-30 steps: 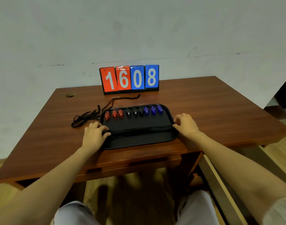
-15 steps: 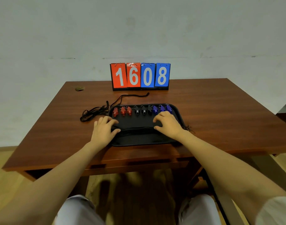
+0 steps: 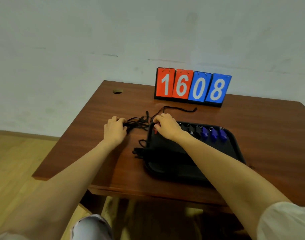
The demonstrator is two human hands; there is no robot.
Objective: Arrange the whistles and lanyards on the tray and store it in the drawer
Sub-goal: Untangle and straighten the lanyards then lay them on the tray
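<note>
My left hand [image 3: 115, 131] rests on the brown wooden worktop [image 3: 261, 122], its fingers [image 3: 119, 121] curled round the near end of the tangle of black cord lanyards [image 3: 138, 122]. The tangle lies off the black rectangular plastic tray [image 3: 235, 149], just beside its far-left corner and between my two hands. Its long axis runs left to right, from my left hand towards that corner, and one loose strand [image 3: 181, 109] trails away towards the back of the worktop. To reach the tray the cords must travel rightward, and my left hand is the nearer one and already has them. My right hand [image 3: 168, 127] is at the same corner with its fingers bent down over the red plastic whistles [image 3: 155, 129]. I cannot tell whether they pinch a whistle, a cord or nothing. The black whistles [image 3: 191, 129] and blue whistles [image 3: 212, 134] continue the row along the tray's far side. A second clump of black cord [image 3: 139, 151] hangs at the tray's left rim, nearer me. Behind stands a flip scoreboard [image 3: 191, 87] reading 1608, with 1 and 6 on red cards and 0 and 8 on blue. I see no brand.
</note>
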